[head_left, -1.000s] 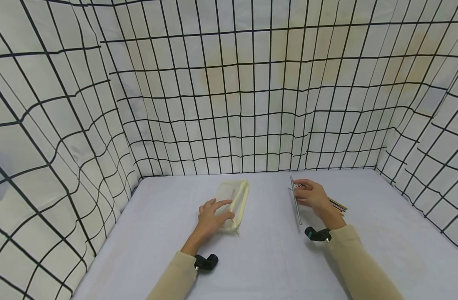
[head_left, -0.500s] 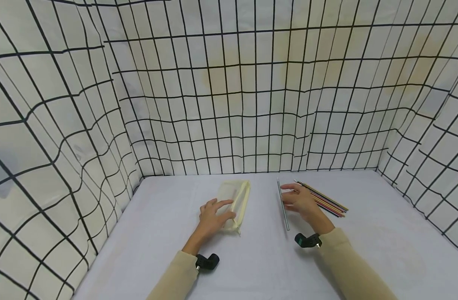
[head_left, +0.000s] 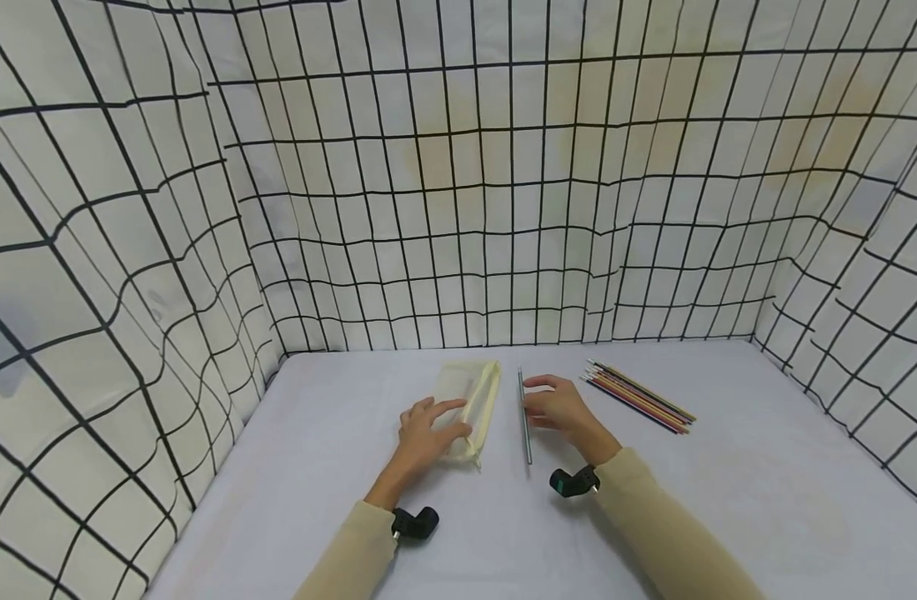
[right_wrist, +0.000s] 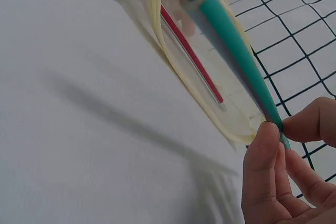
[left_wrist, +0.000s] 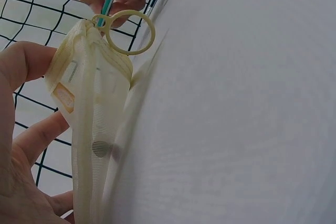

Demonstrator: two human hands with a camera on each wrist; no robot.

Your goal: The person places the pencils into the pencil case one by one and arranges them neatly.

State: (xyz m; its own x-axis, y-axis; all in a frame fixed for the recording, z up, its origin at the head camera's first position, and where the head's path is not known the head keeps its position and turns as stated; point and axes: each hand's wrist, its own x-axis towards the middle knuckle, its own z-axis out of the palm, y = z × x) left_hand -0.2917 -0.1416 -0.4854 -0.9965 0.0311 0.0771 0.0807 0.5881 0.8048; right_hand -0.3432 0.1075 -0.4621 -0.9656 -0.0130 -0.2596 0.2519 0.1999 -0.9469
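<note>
A pale yellow mesh zip pouch [head_left: 492, 398] lies left of centre on the table, its mouth parted. My left hand [head_left: 423, 435] holds it by the rim, thumb [left_wrist: 31, 59] and fingers spread along one side in the left wrist view. A yellow ring [left_wrist: 153, 34] hangs at its zip end. Through the mouth a red pencil [right_wrist: 191, 59] shows inside. My right hand [head_left: 565, 410] pinches a green coloured pencil [right_wrist: 236, 45] between thumb and fingertips, just right of the pouch. The pencil's blunt end points back toward me.
Several coloured pencils [head_left: 642, 398] lie in a loose slanted bundle on the white table [head_left: 503, 542], to the right of my right hand. White walls with black grid netting [head_left: 503, 208] rise behind the table and along both sides.
My right hand has carried the green pencil left, away from the bundle of pencils and up close to the pouch. The left hand has stayed at the pouch.
</note>
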